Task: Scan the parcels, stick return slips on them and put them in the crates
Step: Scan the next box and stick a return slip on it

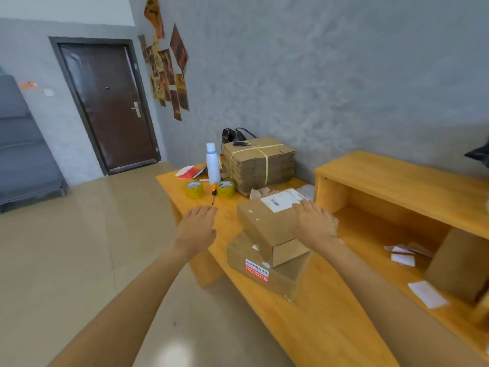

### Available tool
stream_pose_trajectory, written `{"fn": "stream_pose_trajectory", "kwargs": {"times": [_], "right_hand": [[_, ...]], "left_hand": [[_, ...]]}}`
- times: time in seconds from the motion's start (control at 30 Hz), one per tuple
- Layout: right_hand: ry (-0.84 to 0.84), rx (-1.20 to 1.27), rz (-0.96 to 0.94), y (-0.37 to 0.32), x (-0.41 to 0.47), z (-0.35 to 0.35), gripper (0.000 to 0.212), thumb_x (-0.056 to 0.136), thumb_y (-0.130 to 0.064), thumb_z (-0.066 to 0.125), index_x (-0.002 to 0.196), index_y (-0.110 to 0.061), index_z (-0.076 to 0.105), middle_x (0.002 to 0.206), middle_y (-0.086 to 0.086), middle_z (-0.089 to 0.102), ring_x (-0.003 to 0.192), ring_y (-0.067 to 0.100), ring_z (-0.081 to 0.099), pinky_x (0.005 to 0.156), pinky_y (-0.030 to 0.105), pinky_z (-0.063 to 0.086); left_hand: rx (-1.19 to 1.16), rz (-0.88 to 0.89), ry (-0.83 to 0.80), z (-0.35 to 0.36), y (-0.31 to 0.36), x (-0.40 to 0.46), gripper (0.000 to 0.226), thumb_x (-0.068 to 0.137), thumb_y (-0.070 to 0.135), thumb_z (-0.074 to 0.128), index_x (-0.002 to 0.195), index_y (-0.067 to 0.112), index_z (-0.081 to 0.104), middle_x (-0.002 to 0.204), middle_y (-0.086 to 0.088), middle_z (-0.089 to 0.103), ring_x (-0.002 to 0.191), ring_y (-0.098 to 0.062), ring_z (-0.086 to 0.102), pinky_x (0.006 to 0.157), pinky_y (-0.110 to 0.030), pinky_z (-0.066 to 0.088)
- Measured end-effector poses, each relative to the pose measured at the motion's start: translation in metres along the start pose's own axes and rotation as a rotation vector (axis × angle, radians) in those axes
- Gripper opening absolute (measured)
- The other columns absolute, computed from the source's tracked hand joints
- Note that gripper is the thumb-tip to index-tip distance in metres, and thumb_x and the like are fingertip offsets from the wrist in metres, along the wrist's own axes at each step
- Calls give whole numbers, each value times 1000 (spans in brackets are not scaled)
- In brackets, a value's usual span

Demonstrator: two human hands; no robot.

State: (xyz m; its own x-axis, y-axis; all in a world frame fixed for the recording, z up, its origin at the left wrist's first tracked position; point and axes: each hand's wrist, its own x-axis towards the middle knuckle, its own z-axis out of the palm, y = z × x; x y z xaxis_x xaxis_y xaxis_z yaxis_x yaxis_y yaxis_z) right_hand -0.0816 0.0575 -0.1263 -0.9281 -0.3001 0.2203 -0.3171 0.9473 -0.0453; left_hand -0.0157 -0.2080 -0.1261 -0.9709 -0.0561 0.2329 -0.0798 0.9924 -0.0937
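Two cardboard parcels are stacked on the wooden table. The upper parcel carries a white shipping label. The lower parcel has a red and white sticker on its side. My right hand lies flat with straight fingers on the right end of the upper parcel. My left hand hovers open to the left of the stack, above the table's edge, holding nothing. Loose white slips lie in the shelf opening to the right.
A tied bundle of flat cartons, a white bottle, two yellow tape rolls, an orange-handled tool and a red notebook sit at the table's far end. A wooden shelf unit holds a brown box. A door is at the far left.
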Motion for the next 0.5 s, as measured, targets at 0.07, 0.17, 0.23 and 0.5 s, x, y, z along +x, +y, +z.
{"fn": "stream_pose_trajectory", "kwargs": {"times": [0.07, 0.17, 0.23, 0.5], "right_hand": [[-1, -27, 46, -5, 13, 3, 51, 95, -21, 45, 144, -17, 34, 149, 6, 34, 139, 26, 28, 110, 39, 26], [-20, -45, 117, -6, 29, 12, 46, 95, -21, 44, 140, -15, 37, 146, 6, 37, 137, 25, 29, 109, 38, 28], [-17, -40, 188, -3, 42, 21, 44, 95, -21, 43, 139, -14, 38, 143, 6, 38, 135, 26, 32, 107, 38, 30], [7, 27, 426, 21, 99, 60, 54, 95, -37, 49, 143, -17, 35, 143, 4, 37, 136, 25, 30, 110, 38, 28]], "left_hand": [[-16, 71, 26, 12, -6, 35, 58, 97, 28, 52, 149, 14, 29, 150, -4, 37, 140, -23, 31, 113, -33, 24], [-55, 200, 8, 28, 1, 78, 54, 97, 26, 50, 146, 13, 32, 148, -4, 39, 138, -23, 33, 112, -33, 26], [-73, 286, 41, 38, 8, 109, 50, 97, 24, 50, 144, 14, 36, 146, -3, 41, 136, -21, 35, 111, -31, 27], [-134, 446, 8, 73, 22, 219, 54, 96, 28, 53, 145, 14, 35, 145, -3, 43, 136, -22, 35, 111, -32, 31]]}}
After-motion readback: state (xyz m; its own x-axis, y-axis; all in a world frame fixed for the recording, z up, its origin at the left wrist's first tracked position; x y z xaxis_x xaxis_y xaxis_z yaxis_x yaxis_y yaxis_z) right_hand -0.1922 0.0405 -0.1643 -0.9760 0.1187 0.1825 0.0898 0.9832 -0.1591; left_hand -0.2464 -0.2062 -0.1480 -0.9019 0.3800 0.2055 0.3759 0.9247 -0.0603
